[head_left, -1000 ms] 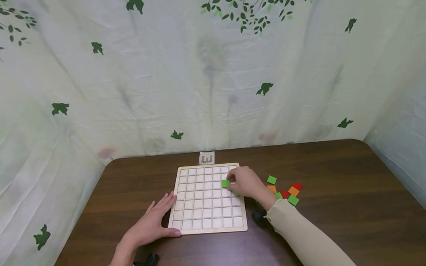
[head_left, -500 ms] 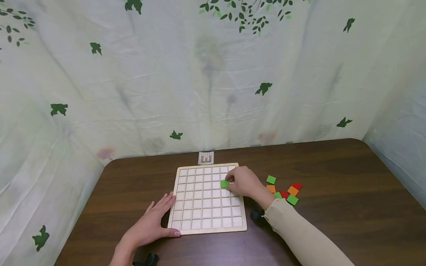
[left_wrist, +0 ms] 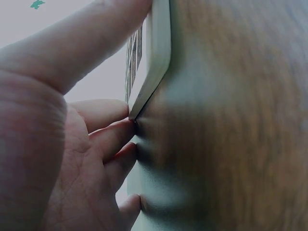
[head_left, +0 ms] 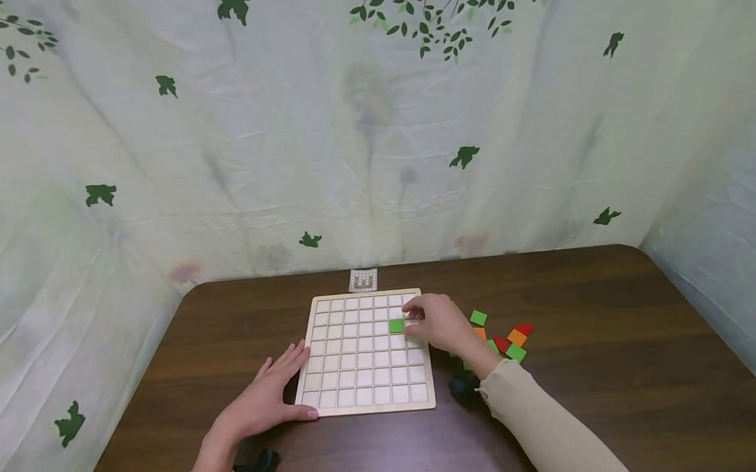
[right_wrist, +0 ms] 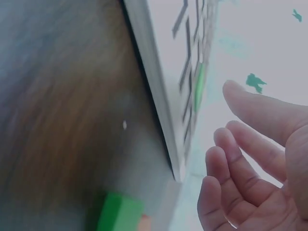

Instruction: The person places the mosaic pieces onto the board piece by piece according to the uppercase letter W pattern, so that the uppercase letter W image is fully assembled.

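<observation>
The right-hand grip [head_left: 437, 323] has just let go: thumb and fingers, beside a green tile [head_left: 396, 326] half a second ago, are now spread and pinching nothing. The tile lies on a square toward the far right of a white gridded board [head_left: 365, 379], so this placement looks done, though whether it sits flush is hard to tell. The left-hand grip [head_left: 259, 407], fingers extended, touches the board's left edge. Loose tiles [head_left: 517, 337] remain on the bench [head_left: 587, 382].

No legible text, labels, brands; no readable numbers, signs
</observation>
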Action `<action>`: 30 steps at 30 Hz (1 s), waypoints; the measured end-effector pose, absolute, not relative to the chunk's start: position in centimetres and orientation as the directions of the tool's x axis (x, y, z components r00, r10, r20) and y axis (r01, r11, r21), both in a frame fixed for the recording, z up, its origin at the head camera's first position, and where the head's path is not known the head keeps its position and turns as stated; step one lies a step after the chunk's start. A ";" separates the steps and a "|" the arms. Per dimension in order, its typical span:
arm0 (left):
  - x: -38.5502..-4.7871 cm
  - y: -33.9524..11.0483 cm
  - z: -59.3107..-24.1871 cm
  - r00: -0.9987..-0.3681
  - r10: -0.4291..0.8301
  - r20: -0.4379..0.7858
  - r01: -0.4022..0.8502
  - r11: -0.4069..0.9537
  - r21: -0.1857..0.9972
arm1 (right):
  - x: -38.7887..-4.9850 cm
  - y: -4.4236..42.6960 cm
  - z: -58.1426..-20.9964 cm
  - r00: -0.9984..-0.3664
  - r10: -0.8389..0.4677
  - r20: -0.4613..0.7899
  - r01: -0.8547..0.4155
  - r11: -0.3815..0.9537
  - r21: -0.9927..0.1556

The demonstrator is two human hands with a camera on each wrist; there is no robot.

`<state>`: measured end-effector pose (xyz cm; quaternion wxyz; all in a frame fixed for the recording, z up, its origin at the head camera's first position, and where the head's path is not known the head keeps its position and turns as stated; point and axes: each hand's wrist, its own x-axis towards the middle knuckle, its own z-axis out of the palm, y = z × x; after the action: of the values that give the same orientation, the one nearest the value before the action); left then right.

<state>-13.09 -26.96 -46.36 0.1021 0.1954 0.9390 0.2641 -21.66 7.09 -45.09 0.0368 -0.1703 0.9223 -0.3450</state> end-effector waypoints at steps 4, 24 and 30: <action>-13.1 -26.9 -46.4 -0.902 0.422 -0.089 0.314 0.783 0.537 | -20.9 8.5 -44.4 -0.944 -0.324 0.056 -0.275 0.687 -0.673; -13.2 -27.1 -46.6 -0.900 0.415 -0.133 0.276 0.780 0.562 | -18.2 17.4 -43.8 -0.959 -0.270 0.087 -0.253 0.678 -0.690; -13.3 -27.2 -46.7 -0.898 0.421 -0.128 0.285 0.777 0.561 | -17.6 20.6 -44.3 -0.962 -0.258 0.087 -0.246 0.689 -0.682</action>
<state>-13.28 -27.21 -46.73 0.1239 0.1889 0.9344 0.2753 -17.61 20.55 -44.34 0.0077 -0.1370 0.9189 -0.3698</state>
